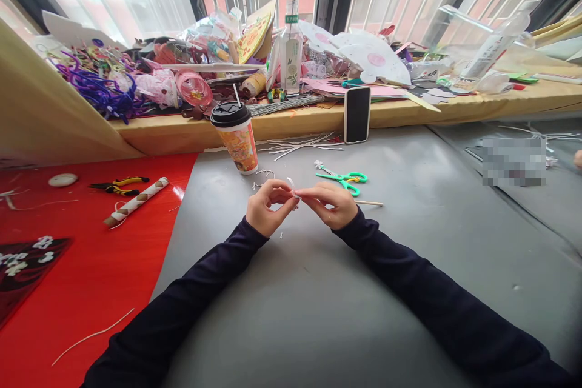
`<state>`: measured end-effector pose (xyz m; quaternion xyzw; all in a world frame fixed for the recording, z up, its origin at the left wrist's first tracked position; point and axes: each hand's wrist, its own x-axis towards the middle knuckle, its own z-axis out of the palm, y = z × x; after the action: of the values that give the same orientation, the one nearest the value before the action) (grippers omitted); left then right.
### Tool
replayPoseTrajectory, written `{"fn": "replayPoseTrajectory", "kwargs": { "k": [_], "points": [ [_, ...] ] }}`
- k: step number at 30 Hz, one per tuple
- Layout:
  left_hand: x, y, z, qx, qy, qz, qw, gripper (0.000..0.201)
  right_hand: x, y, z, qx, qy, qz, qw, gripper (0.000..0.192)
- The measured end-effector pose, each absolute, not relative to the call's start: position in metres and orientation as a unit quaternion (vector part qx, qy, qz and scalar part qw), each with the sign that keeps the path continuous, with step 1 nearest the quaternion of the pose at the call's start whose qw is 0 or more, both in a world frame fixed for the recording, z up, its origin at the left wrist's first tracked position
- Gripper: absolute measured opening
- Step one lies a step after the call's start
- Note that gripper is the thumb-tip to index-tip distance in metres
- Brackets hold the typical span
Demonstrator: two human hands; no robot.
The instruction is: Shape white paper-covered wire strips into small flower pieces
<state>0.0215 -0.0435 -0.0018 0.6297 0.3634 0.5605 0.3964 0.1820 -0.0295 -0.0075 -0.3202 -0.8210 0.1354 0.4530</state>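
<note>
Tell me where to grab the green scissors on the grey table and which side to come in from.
Take the green scissors by the handle loops, which lie at the right end; the blades point left toward the takeaway cup. Probably best to come from above and the right, since they lie flat on the grey table just behind the right hand, and that side looks open.

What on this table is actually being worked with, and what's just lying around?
In use: left hand and right hand, fingers pinching a small white strip.

Lying about: green scissors, lidded drink cup, phone, yellow-handled pliers, loose white strips.
</note>
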Motion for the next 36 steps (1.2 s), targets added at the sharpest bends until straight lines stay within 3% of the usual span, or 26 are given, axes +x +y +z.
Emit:
{"fn": "replayPoseTrajectory", "kwargs": {
  "k": [8, 16, 27, 30, 36],
  "points": [
    [0.02, -0.041, 0.001, 0.576, 0.332, 0.517, 0.538, 0.029, 0.187, -0.029, -0.013, -0.327, -0.827, 0.051, 0.454, 0.023],
    [0.019, -0.035, -0.003, 0.521, 0.329, 0.476, 0.627, 0.033, 0.191, -0.027, -0.014, -0.338, -0.847, -0.074, 0.403, 0.027],
    [0.017, -0.031, -0.007, 0.499, 0.335, 0.472, 0.644, 0.044, 0.191, -0.023, -0.018, -0.285, -0.847, -0.227, 0.388, 0.031],
    [0.019, -0.034, -0.005, 0.516, 0.328, 0.495, 0.617, 0.043, 0.191, -0.021, -0.021, -0.274, -0.847, -0.216, 0.402, 0.034],
    [0.025, -0.042, -0.002, 0.562, 0.32, 0.56, 0.518, 0.035, 0.192, -0.02, -0.018, -0.288, -0.844, -0.054, 0.449, 0.033]
  ]
}}
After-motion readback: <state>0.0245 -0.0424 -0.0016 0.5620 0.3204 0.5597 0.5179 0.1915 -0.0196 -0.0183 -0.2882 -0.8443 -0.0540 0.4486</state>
